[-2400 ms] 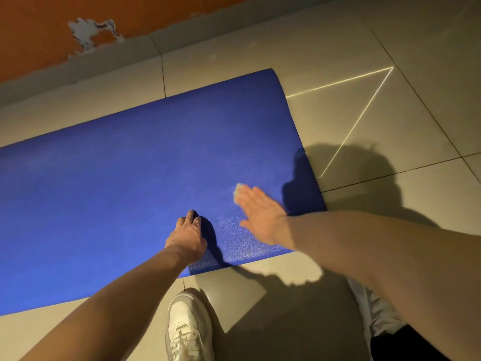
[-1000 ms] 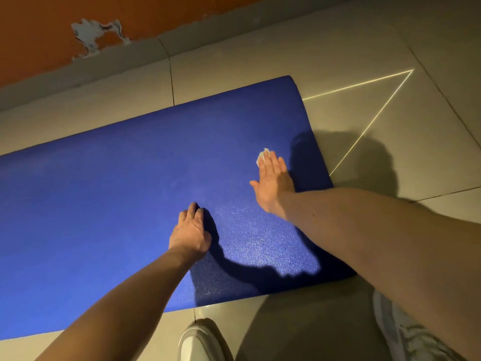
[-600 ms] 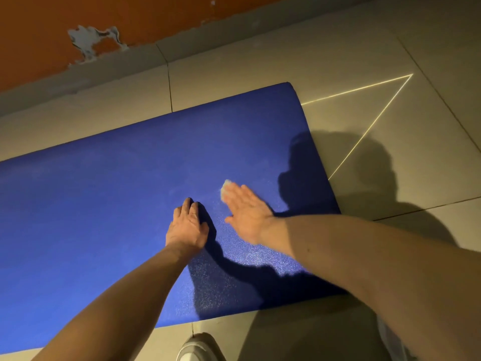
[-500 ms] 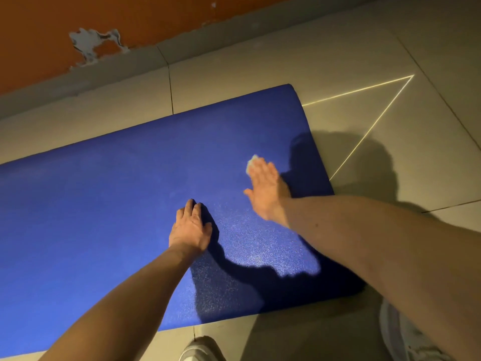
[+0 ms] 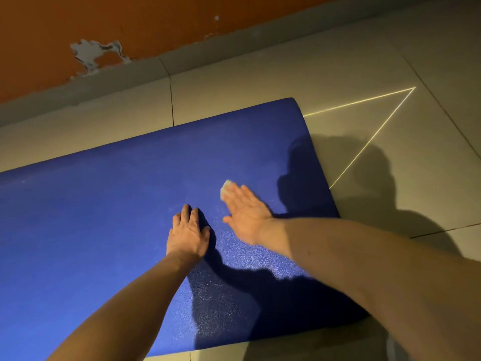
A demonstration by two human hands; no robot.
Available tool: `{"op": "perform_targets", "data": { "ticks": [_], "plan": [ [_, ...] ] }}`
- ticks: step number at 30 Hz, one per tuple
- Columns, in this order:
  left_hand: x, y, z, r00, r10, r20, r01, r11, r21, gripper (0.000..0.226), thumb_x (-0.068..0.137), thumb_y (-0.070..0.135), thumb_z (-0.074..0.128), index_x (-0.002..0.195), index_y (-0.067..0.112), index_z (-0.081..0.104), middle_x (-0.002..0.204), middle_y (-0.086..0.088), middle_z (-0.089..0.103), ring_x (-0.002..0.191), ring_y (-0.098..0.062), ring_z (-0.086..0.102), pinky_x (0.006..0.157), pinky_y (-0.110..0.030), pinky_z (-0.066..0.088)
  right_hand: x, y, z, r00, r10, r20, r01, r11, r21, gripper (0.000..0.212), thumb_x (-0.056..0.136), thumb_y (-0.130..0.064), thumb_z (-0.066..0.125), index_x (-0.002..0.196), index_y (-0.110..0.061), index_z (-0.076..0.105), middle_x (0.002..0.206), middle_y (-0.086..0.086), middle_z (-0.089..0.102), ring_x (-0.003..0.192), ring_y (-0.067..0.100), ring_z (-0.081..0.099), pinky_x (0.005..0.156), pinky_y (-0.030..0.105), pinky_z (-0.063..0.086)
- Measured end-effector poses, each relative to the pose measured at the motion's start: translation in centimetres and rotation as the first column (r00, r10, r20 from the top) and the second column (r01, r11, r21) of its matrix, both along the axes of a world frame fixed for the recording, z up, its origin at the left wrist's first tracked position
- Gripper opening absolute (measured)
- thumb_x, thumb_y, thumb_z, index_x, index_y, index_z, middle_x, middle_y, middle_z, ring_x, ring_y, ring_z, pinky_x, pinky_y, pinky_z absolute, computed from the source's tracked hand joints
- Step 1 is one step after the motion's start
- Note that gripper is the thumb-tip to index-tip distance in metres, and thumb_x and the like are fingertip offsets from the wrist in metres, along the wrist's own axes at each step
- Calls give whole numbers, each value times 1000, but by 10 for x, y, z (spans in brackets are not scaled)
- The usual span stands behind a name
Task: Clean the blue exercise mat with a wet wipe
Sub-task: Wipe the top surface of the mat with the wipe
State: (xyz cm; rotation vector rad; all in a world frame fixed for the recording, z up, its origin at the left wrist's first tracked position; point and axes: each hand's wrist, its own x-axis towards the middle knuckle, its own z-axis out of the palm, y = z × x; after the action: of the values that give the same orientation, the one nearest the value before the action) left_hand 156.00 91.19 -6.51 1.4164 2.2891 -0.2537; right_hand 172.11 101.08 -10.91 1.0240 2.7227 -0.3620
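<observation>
We have the blue exercise mat (image 5: 104, 230) spread flat on the tiled floor (image 5: 260, 82), near an orange wall (image 5: 130, 22). Our left hand (image 5: 187, 233) rests palm down on the mat, fingers fairly straight and close together, holding nothing. Just beside it, our right hand (image 5: 244, 212), slightly blurred, presses flat with straight fingers on the wet wipe (image 5: 226, 187). Only 1 pale corner of the wipe shows beyond the fingertips.

No readable text, label, brand, number or sign anywhere
</observation>
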Motion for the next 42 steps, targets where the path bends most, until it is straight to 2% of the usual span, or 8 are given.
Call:
{"op": "perform_targets", "data": {
  "ticks": [6, 11, 14, 17, 22, 30, 35, 42],
  "plan": [
    [-4, -4, 7, 1000, -15, 13, 16, 999, -43, 74, 101, 42, 47, 159, 13, 12, 167, -6, 4, 149, -33, 11, 120, -45, 26, 28, 82, 14, 955, -277, 107, 277, 961, 15, 70, 108, -48, 16, 160, -8, -11, 168, 7, -16, 155, 25, -16, 126, 44, -6],
    [7, -9, 19, 992, 27, 124, -39, 995, 97, 69, 97, 35, 55, 156, 13, 26, 164, -3, 16, 146, -30, 18, 120, -40, 26, 25, 49, 56, 913, -324, -247, 228, 909, -348, 61, 102, -22, 51, 156, -5, 27, 164, 10, 25, 154, 29, 18, 123, 32, 18],
    [25, -9, 33, 964, 74, 256, -121, 978, 173, 63, 94, 30, 63, 150, 12, 38, 157, -6, 35, 139, -30, 31, 116, -35, 28, 40, 16, 75, 810, -512, -285, 205, 703, -681, 43, 100, -3, 52, 143, -9, 53, 139, 8, 59, 118, 26, 61, 84, 13, 49],
    [51, -10, 63, 813, 252, 525, -376, 915, 143, 65, 92, 28, 69, 149, 13, 41, 145, -7, 50, 132, -29, 47, 110, -36, 38, 43, 2, 96, 778, -580, -241, 220, 611, -761, 39, 100, 2, 47, 133, -13, 61, 113, 9, 64, 75, 15, 58, 47, 7, 39],
    [76, -8, 139, 618, 199, 761, -429, 896, 113, 25, 95, 23, 68, 117, 14, 64, 106, -5, 72, 89, -17, 64, 82, -33, 46, 53, 1, 165, 827, -496, -264, 104, 597, -795, 21, 97, -10, 54, 115, -22, 55, 90, 10, 69, 66, 20, 63, 58, 31, 47],
    [104, -13, 262, 886, 192, 421, -338, 890, 305, 24, 89, 29, 68, 78, 9, 66, 60, 1, 56, 46, -13, 39, 43, -20, 33, 84, -4, 274, 788, -591, -172, 310, 622, -719, 22, 90, -25, 64, 98, -7, 56, 63, 8, 67, 54, 25, 64, 59, 33, 53],
    [128, -18, 315, 955, 83, 286, -205, 881, 427, 31, 90, 29, 65, 71, 5, 67, 58, -3, 56, 49, -18, 40, 47, -24, 32, 100, -18, 327, 552, -826, -115, 210, 271, -939, 23, 93, -17, 67, 111, -4, 58, 93, 9, 69, 64, 21, 75, 84, 35, 61],
    [140, -27, 316, 972, -57, 226, -49, 898, 437, 38, 102, 37, 52, 78, 13, 71, 74, -3, 71, 64, -19, 57, 55, -26, 42, 106, -40, 349, 509, -854, -104, 17, 131, -991, 26, 97, -21, 65, 117, -4, 67, 108, 14, 71, 84, 30, 76, 75, 38, 63]
  ]
}}
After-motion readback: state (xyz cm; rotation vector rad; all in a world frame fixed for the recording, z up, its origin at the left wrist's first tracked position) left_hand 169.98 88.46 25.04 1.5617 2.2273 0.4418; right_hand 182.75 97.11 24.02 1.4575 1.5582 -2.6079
